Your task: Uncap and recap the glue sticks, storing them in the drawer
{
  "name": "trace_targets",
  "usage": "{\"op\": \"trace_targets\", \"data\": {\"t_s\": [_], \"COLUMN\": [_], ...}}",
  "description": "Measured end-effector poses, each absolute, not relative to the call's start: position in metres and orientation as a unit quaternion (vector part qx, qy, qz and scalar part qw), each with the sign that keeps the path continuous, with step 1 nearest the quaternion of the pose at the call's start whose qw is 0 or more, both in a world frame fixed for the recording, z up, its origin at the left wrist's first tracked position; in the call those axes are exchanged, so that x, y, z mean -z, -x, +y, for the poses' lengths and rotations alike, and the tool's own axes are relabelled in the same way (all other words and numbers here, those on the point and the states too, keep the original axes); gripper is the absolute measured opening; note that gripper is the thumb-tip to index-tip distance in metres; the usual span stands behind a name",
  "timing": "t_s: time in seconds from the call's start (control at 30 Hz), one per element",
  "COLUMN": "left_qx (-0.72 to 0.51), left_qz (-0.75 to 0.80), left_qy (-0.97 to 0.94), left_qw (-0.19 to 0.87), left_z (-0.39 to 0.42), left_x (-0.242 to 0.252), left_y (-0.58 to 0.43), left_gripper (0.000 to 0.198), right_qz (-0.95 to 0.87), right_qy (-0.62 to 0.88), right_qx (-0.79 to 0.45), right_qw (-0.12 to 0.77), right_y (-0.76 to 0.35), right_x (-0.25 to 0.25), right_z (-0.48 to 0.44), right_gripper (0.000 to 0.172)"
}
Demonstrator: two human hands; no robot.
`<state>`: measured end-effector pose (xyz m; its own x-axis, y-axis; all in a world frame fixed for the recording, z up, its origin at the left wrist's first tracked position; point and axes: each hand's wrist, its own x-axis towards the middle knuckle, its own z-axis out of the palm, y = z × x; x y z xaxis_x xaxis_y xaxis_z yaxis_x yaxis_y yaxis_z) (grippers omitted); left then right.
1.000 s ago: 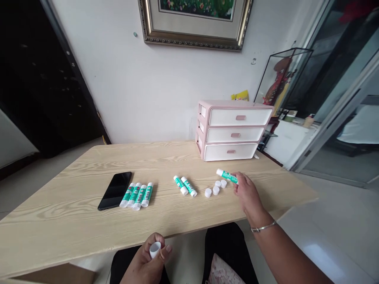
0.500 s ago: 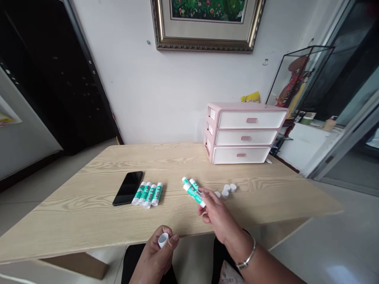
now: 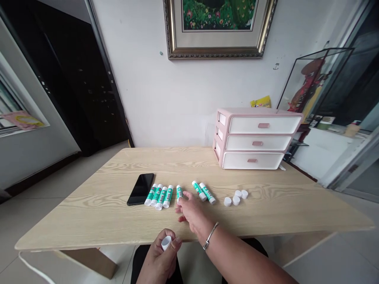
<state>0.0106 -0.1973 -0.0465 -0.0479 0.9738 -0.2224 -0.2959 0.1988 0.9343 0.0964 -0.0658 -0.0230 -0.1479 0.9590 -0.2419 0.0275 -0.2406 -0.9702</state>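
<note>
Low in front of the table edge, my left hand [image 3: 161,258] is closed around a hollow white cap [image 3: 166,242], its round opening facing up. My right hand [image 3: 191,211] reaches over the tabletop, its fingers at the lower end of a green-and-white glue stick [image 3: 179,191] lying on the wood; its grip is partly hidden. Left of that stick, several similar glue sticks [image 3: 159,197] lie side by side in a row. Two more glue sticks [image 3: 203,192] lie slanted to the right of my right hand. Further right are several loose white caps [image 3: 236,200].
A black phone [image 3: 140,189] lies left of the row on the wooden table [image 3: 97,217]. At the back right stands a pink-and-white drawer unit [image 3: 257,138]. A framed picture [image 3: 216,53] hangs on the wall, and a glass case [image 3: 314,83] stands beyond the right corner.
My right hand has carried a glue stick leftward and down onto the table beside the row. My left hand still grips the white cap. The view has shifted slightly.
</note>
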Motion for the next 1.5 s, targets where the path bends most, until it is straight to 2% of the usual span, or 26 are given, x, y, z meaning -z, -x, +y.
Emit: {"op": "trace_targets", "data": {"t_s": [0.17,0.27,0.33,0.5,0.6,0.7,0.9,1.07,1.17,1.33,1.43,1.5], "left_qx": [-0.546,-0.566,-0.582,-0.6,-0.602,-0.588,-0.554,-0.526,-0.517,-0.519,-0.511,-0.502], "left_qz": [0.462,0.427,0.404,0.365,0.339,0.325,0.324,0.326,0.386,0.543,0.57,0.576], "left_qy": [-0.328,-0.3,-0.287,-0.256,-0.217,-0.195,-0.191,-0.25,-0.324,-0.476,-0.524,-0.534], "left_qw": [0.617,0.637,0.645,0.664,0.69,0.714,0.743,0.745,0.692,0.457,0.374,0.362], "left_z": [-0.192,-0.188,-0.185,-0.182,-0.184,-0.187,-0.188,-0.186,-0.188,-0.184,-0.174,-0.168], "left_x": [0.047,0.04,0.035,0.03,0.029,0.025,0.021,0.025,0.021,0.017,0.026,0.033], "left_y": [-0.009,-0.009,-0.01,-0.019,-0.03,-0.04,-0.046,-0.046,-0.041,-0.02,-0.007,-0.002], "left_gripper": [0.041,0.034,0.03,0.031,0.033,0.036,0.039,0.044,0.053,0.047,0.043,0.041], "right_qz": [-0.456,-0.47,-0.504,-0.701,-0.798,-0.824,-0.834,-0.846,-0.818,-0.759,-0.753,-0.758], "right_qy": [0.541,0.534,0.511,0.374,0.301,0.287,0.302,0.295,0.346,0.475,0.525,0.552], "right_qx": [-0.616,-0.616,-0.594,-0.402,-0.242,-0.129,-0.082,-0.099,-0.129,-0.067,0.013,0.049], "right_qw": [0.346,0.338,0.363,0.455,0.462,0.471,0.455,0.434,0.441,0.44,0.396,0.344], "right_y": [-0.103,-0.114,-0.124,-0.155,-0.165,-0.167,-0.175,-0.188,-0.207,-0.257,-0.28,-0.288], "right_x": [0.016,0.019,0.021,0.02,0.02,0.028,0.04,0.037,0.031,0.008,-0.003,-0.003], "right_z": [-0.069,-0.075,-0.086,-0.133,-0.155,-0.16,-0.154,-0.152,-0.136,-0.083,-0.057,-0.046], "right_gripper": [0.055,0.047,0.038,0.025,0.034,0.04,0.031,0.037,0.033,0.025,0.018,0.017]}}
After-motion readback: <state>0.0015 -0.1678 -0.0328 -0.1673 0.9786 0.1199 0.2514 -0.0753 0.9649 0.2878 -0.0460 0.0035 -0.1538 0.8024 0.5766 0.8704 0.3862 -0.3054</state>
